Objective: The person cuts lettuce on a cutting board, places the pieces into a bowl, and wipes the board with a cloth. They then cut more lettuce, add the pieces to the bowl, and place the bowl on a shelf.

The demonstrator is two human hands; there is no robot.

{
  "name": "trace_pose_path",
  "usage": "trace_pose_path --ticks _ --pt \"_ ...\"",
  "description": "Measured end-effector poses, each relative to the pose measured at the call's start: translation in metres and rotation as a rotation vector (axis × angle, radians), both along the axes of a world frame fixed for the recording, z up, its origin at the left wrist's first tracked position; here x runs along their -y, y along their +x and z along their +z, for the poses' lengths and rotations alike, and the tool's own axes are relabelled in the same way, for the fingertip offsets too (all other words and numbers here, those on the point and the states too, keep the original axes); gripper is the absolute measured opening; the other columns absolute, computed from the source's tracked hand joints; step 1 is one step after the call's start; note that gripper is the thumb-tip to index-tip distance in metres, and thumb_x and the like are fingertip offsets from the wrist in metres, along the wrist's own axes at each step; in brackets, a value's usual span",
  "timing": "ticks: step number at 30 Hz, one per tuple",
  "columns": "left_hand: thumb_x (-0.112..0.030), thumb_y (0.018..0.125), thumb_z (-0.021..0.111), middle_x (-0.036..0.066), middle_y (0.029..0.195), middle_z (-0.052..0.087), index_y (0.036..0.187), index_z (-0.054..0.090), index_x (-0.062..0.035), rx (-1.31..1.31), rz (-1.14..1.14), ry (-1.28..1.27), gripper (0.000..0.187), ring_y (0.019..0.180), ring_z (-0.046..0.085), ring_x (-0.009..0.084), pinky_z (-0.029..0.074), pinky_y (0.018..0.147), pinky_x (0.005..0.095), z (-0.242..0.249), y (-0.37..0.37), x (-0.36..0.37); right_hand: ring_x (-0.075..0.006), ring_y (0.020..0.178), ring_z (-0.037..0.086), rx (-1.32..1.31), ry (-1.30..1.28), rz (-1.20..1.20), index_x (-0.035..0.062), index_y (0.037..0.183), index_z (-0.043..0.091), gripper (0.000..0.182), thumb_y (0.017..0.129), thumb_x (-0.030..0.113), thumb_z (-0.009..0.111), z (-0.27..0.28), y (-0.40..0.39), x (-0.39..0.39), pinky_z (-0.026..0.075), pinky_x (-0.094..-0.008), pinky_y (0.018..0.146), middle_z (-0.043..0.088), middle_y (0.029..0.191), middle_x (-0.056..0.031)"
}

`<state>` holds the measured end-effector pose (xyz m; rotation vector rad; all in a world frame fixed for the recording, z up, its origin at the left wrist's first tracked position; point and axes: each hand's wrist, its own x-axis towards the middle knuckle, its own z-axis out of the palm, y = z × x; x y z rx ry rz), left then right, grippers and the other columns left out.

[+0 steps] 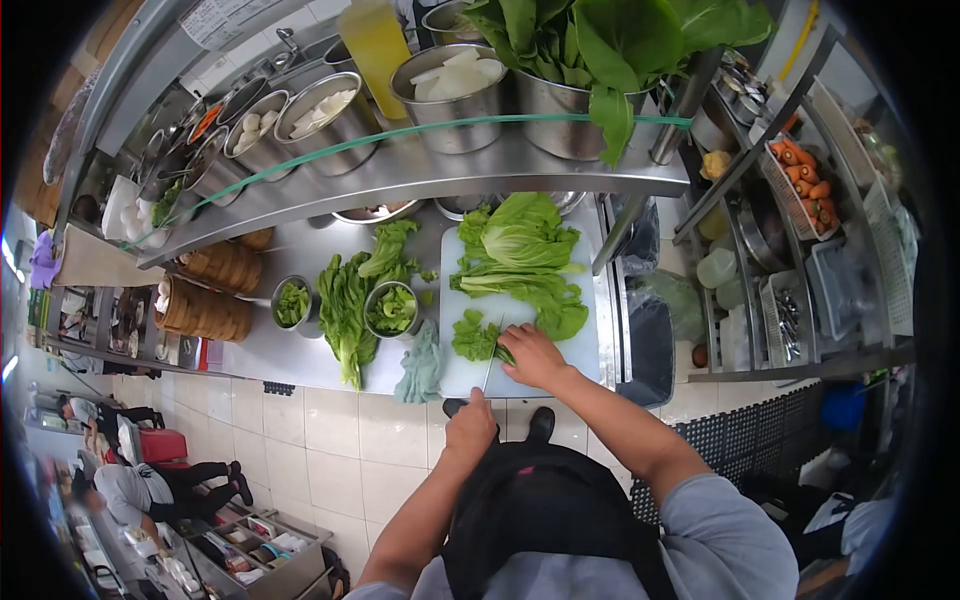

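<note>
Two hands work at a white cutting board (580, 340) on the steel worktop (290, 350). The left hand (470, 425) has its fingers wrapped tight around the dark handle of a knife (487, 375), blade on the board. The right hand (532, 355) presses curled fingers, close together, on a small pile of cut greens (472, 338). Whole lettuce leaves (520, 255) lie farther up the board. A small bowl of chopped greens (391, 309) sits just beside it.
</note>
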<state>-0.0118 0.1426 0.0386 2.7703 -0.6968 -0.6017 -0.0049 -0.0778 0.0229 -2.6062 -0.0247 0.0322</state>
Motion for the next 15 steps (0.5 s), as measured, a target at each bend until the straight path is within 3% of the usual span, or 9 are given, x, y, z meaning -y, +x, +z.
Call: trace_pose_path --ticks 1,3,6,9,15 --pt "-0.028 0.105 0.054 0.025 0.076 0.072 0.114 0.051 -0.0030 0.042 -0.034 -0.019 0.026 0.071 0.074 0.0451 0.060 0.063 0.0559 -0.002 0.008 0.002 -0.0355 0.117 0.059 -0.001 -0.002 -0.002 0.0040 0.122 0.062 0.054 0.077 0.027 0.082 0.004 -0.005 0.002 0.049 -0.0481 0.100 0.062 0.123 -0.0147" --pt "-0.028 0.105 0.054 0.025 0.076 0.072 0.114 0.051 -0.0029 0.083 -0.059 -0.047 0.027 0.070 0.073 0.0449 0.060 0.062 0.0557 0.003 0.018 0.001 -0.0398 0.126 0.056 0.190 0.149 -0.057 0.0034 0.130 0.058 0.072 0.073 0.036 0.088 0.016 -0.019 0.011 0.045 -0.0496 0.109 0.060 0.131 -0.0193" --pt "-0.028 0.105 0.055 0.025 0.075 0.072 0.112 0.051 -0.0028 0.074 -0.102 -0.005 0.026 0.069 0.073 0.0452 0.060 0.061 0.0548 0.040 0.019 -0.007 -0.0431 0.131 0.053 0.081 0.168 -0.112 0.0029 0.137 0.055 0.085 0.070 0.041 0.091 0.029 -0.041 0.026 0.041 -0.0497 0.114 0.058 0.136 -0.0228" --pt "-0.027 0.104 0.055 0.026 0.075 0.071 0.118 0.052 -0.0009 0.056 -0.109 -0.009 0.030 0.069 0.072 0.0468 0.060 0.064 0.0551 0.065 0.000 -0.008 -0.0421 0.128 0.054 0.010 0.118 -0.098 0.0031 0.135 0.056 0.080 0.071 0.038 0.090 0.018 -0.051 0.031 0.044 -0.0482 0.111 0.059 0.132 -0.0219" --pt "-0.029 0.104 0.054 0.029 0.080 0.072 0.117 0.051 -0.0019 -0.074 -0.051 -0.025 0.030 0.077 0.073 0.0485 0.060 0.069 0.0578 0.008 -0.016 0.024 -0.0411 0.121 0.057 0.004 0.150 0.029 0.0017 0.133 0.055 0.071 0.074 0.026 0.087 0.007 -0.048 0.024 0.049 -0.0468 0.103 0.059 0.125 -0.0204"
